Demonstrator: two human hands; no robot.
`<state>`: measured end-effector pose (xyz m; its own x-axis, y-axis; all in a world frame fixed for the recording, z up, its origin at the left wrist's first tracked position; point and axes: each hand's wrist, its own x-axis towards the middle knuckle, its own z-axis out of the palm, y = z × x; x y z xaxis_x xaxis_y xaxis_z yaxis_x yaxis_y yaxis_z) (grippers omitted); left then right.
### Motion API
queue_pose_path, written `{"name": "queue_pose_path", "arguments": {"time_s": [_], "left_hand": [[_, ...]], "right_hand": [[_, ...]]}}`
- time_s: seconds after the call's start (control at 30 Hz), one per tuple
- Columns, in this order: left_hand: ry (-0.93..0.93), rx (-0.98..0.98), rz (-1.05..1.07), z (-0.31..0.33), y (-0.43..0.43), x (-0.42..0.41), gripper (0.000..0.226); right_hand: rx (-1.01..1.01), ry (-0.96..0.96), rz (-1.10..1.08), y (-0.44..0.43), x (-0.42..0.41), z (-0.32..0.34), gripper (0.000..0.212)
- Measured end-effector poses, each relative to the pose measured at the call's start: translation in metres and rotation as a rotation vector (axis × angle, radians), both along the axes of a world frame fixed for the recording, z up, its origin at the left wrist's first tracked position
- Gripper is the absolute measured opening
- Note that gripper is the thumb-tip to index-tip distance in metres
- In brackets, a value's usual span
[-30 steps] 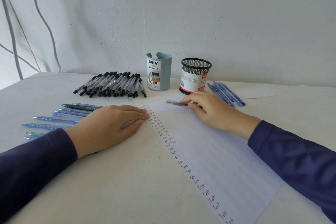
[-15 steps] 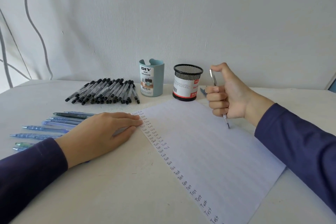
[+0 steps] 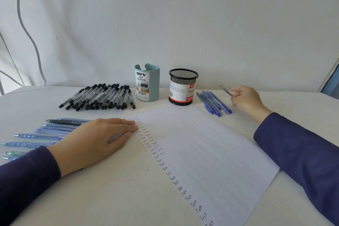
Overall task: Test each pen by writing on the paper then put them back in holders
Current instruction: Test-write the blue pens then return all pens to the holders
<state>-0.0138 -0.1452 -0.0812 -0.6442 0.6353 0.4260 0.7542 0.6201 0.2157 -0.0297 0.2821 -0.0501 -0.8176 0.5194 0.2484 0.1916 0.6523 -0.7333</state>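
The lined paper lies across the table with columns of "Test" written down its left edge. My left hand rests flat beside that edge, fingertips touching the paper's top corner. My right hand hovers at the back right and pinches a thin pen, its tip pointing up and left. Just left of that hand lies a small pile of blue pens. Two holders stand at the back: a light blue desk organizer and a black mesh cup.
A big heap of black-capped pens lies left of the organizer. Several blue and green pens are spread at the left, partly under my left hand. A white wall rises behind the table, with cables hanging at the left.
My right hand took a pen off the paper, lifted it upright in a fist, then carried it right and back to the blue pen pile. The left hand stayed put.
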Motion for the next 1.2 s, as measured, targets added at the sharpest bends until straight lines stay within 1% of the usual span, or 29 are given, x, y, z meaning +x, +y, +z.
{"name": "queue_pose_path", "arguments": {"time_s": [0.07, 0.13, 0.2, 0.27, 0.3, 0.4, 0.5, 0.57, 0.6, 0.67, 0.73, 0.8, 0.83, 0.9, 0.97, 1.03, 1.1, 1.2], "left_hand": [[0.004, 0.008, -0.008, 0.0, 0.0, 0.0, 0.053], [0.004, 0.015, -0.017, 0.0, 0.0, 0.001, 0.06], [-0.004, 0.015, -0.019, 0.0, -0.001, 0.001, 0.063], [-0.006, 0.017, -0.015, 0.0, -0.001, 0.0, 0.063], [-0.004, 0.017, -0.011, -0.001, -0.001, 0.0, 0.06], [0.007, 0.009, -0.01, 0.0, 0.0, 0.0, 0.05], [0.015, 0.009, -0.019, 0.0, 0.0, 0.001, 0.054], [0.028, -0.013, -0.017, 0.001, 0.0, 0.0, 0.06], [0.034, -0.021, -0.013, 0.002, 0.001, 0.0, 0.058], [0.036, 0.031, -0.03, 0.005, 0.002, 0.0, 0.05], [-0.011, 0.17, -0.015, 0.014, 0.004, 0.002, 0.044], [-0.062, 0.272, 0.044, 0.023, 0.002, 0.001, 0.034], [-0.055, 0.283, 0.071, 0.026, -0.001, -0.002, 0.031], [0.029, 0.213, 0.112, 0.03, -0.015, -0.013, 0.025], [0.133, 0.063, 0.152, 0.031, -0.035, -0.024, 0.022], [0.166, -0.068, 0.188, 0.032, -0.048, -0.031, 0.017], [0.16, -0.119, 0.202, 0.033, -0.051, -0.033, 0.01], [0.17, -0.135, 0.181, 0.034, -0.051, -0.036, 0.008]], "right_hand": [[0.121, 0.044, 0.005, 0.001, 0.0, -0.006, 0.029], [0.216, 0.049, -0.023, -0.005, -0.001, -0.009, 0.019], [0.273, 0.056, -0.024, -0.012, -0.003, -0.01, 0.014], [0.272, 0.076, 0.019, -0.017, -0.005, -0.012, 0.018], [0.257, 0.073, 0.031, -0.018, -0.006, -0.013, 0.022], [0.18, 0.031, 0.036, -0.022, -0.006, -0.013, 0.04], [0.15, 0.037, 0.039, -0.021, -0.006, -0.011, 0.039], [0.188, 0.11, 0.043, -0.025, -0.004, -0.01, 0.036], [0.219, 0.153, 0.045, -0.03, -0.002, -0.008, 0.034], [0.278, 0.234, 0.044, -0.046, 0.001, -0.003, 0.024], [0.355, 0.287, 0.065, -0.066, 0.005, 0.002, 0.02], [0.38, 0.311, 0.183, -0.086, 0.009, 0.0, 0.024], [0.383, 0.322, 0.273, -0.095, 0.011, -0.003, 0.023], [0.439, 0.351, 0.41, -0.11, 0.016, -0.012, 0.017], [0.596, 0.428, 0.44, -0.121, 0.019, -0.02, 0.013], [0.717, 0.49, 0.435, -0.124, 0.019, -0.023, 0.01], [0.738, 0.507, 0.45, -0.121, 0.018, -0.026, 0.01], [0.711, 0.505, 0.459, -0.114, 0.016, -0.028, 0.011]]}}
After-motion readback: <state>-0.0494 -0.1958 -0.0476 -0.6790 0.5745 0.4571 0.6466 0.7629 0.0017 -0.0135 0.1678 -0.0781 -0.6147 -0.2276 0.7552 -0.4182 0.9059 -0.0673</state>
